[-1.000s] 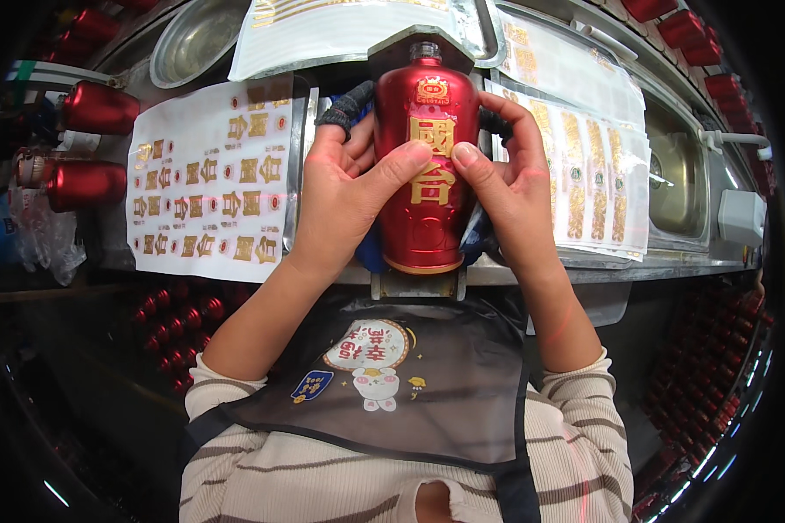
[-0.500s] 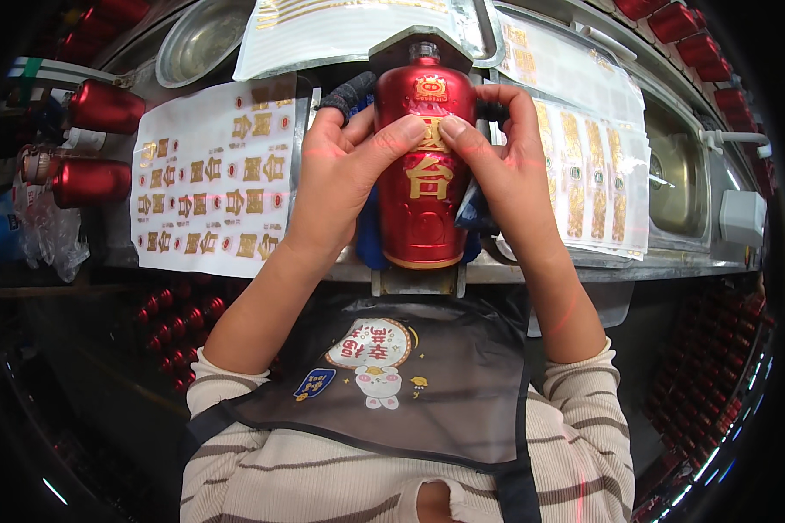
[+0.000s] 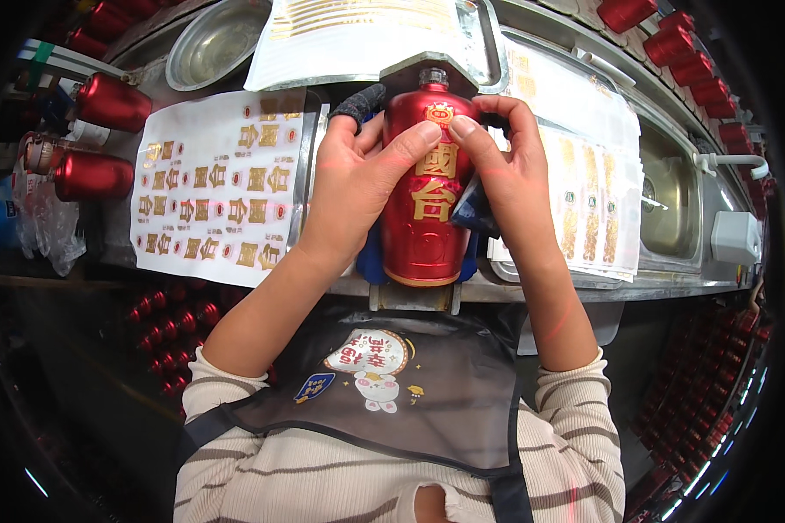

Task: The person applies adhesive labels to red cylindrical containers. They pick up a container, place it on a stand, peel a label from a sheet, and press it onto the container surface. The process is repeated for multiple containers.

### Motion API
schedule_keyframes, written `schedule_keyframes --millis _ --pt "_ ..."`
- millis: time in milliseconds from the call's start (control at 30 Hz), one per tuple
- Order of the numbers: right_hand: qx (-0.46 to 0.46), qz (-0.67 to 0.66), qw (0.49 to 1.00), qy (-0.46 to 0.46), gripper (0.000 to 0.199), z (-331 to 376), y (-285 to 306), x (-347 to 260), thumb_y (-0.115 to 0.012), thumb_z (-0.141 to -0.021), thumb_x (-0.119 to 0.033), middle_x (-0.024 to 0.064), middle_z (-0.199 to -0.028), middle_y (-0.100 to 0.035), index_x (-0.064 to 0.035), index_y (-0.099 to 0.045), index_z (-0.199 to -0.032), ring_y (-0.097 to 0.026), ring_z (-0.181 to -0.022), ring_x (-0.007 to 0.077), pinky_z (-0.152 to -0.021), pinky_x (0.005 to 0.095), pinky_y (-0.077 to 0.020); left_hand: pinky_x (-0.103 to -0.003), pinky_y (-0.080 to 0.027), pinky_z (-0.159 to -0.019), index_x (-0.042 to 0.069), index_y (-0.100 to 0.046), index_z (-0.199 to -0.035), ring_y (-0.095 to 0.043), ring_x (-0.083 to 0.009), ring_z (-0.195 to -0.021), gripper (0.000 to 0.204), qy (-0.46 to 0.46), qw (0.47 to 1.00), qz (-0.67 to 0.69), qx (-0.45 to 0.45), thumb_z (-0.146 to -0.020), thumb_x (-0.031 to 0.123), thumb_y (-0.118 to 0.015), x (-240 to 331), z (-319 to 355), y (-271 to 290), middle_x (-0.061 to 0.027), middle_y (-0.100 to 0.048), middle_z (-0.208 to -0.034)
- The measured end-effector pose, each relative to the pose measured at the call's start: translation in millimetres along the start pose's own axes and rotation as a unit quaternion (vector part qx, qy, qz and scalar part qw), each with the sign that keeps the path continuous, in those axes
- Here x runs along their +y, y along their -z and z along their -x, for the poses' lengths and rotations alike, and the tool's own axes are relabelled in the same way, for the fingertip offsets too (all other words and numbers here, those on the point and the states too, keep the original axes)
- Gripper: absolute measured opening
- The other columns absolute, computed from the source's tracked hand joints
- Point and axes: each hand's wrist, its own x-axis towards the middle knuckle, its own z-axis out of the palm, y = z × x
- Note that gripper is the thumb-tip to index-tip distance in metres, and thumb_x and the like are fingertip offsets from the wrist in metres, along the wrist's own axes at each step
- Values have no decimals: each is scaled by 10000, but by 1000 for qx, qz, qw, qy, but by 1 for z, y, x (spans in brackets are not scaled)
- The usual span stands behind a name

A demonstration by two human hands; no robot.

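Note:
A glossy red bottle (image 3: pixel 423 244) with a bare threaded neck lies tilted back in a stand with blue padding (image 3: pixel 375 260), its neck pointing away from me. Two large gold characters (image 3: pixel 433 200) run down its front below a small gold-and-red emblem (image 3: pixel 439 114). My left hand (image 3: pixel 349 179) is around the bottle's left side, thumb pressed just under the emblem. From the other side my right hand (image 3: pixel 519 174) grips it, its thumb by the emblem's lower right. A dark knit cover (image 3: pixel 358 106) wraps a left finger. Beside my right palm is a dark blue piece (image 3: pixel 474 209), partly hidden.
A sheet of gold decals (image 3: pixel 202 222) lies left, decal strips (image 3: pixel 589 205) right. Behind are a metal bowl (image 3: pixel 216 44) and a tray (image 3: pixel 494 61) with more sheets. Red bottles (image 3: pixel 94 177) stand at left. A sink (image 3: pixel 672 200) with a white tap (image 3: pixel 733 164) is at right.
Both thumbs have slid up the bottle's front, from over the upper gold character to the emblem's lower edge, uncovering that character. The whole view has shifted slightly.

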Motion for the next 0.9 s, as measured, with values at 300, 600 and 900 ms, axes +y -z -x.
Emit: schedule_keyframes --millis 300,600,900 --pt "14 50 997 53 506 -7 -3 4 -780 -826 -325 121 -1030 -624 21 -560 -1123 -555 -665 100 -622 236 -475 -295 -561 -849 -17 -409 -1005 -652 -170 -1007 398 11 1000 16 13 -878 125 -758 -3 -2 -2 -192 -650 -1141" --pt "-8 15 999 29 452 -10 -1 0 -767 -845 -307 99 -976 -623 4 -550 -1090 -572 -679 91 -608 232 -476 -290 -561 -836 -16 -419 -991 -662 -167 -982 386 17 999 8 35 -876 127 -759 2 -5 -4 -196 -665 -1110" --pt "-37 -22 999 14 428 -10 9 7 -731 -886 -286 93 -1084 -602 -22 -560 -1176 -604 -858 115 -727 236 -498 -292 -568 -824 -10 -409 -984 -669 -172 -971 427 27 998 -52 20 -861 159 -782 6 -8 -1 -200 -676 -1091"
